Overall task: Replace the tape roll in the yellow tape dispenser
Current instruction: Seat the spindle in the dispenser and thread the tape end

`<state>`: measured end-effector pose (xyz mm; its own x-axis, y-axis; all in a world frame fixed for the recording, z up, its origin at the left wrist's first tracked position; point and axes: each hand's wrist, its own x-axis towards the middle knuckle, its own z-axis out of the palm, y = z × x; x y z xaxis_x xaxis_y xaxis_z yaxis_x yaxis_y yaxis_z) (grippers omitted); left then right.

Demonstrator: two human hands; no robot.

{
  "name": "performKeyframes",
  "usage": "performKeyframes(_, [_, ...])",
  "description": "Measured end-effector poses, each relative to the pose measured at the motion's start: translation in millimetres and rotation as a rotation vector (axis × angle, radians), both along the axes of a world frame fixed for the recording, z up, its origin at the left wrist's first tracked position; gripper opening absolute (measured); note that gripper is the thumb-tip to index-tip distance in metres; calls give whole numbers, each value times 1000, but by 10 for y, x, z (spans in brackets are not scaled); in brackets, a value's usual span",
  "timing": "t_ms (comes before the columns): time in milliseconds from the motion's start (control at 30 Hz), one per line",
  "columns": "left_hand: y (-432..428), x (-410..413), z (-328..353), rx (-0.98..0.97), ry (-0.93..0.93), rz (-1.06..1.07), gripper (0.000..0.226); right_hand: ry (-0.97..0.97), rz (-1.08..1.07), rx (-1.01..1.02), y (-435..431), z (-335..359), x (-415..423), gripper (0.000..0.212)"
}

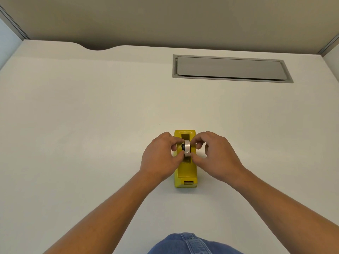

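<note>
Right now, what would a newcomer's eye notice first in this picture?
The yellow tape dispenser stands at the middle of the white desk. Both hands meet over it: the left hand and right hand pinch the tape roll from either side. Farther back on the right lies a grey cable hatch.

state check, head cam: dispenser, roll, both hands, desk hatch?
yellow tape dispenser: upright on the desk, cutter end nearest the person.
tape roll: on edge in the dispenser's slot, pinched from both sides.
left hand: gripping the roll.
right hand: gripping the roll.
grey cable hatch: closed.
</note>
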<state>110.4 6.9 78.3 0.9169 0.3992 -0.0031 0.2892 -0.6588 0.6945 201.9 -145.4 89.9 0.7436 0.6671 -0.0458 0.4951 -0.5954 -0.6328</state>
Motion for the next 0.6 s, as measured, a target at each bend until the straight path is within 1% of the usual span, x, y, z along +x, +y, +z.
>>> performKeyframes(100, [-8,-11,-5,-5,8,5,32,45,75,-73,14,-1,20,55])
performKeyframes(133, [-13,-13,-6,-8,11,4,32,34,105,-102,25,2,25,59])
performKeyframes(167, [-18,-16,-6,-11,16,4,32,18,125,-124,37,9,30,59])
performKeyframes(233, [-26,-24,-9,-16,25,4,32,-9,141,-146,68,28,41,51])
performKeyframes(333, [-33,-60,-19,-36,26,10,33,-12,156,-160,110,44,63,45])
performKeyframes(467, [-40,-114,-25,-73,30,6,37,6,197,-187,133,63,102,46])
performKeyframes(600, [-39,-120,-28,-53,39,-1,38,15,237,-213,130,71,132,52])
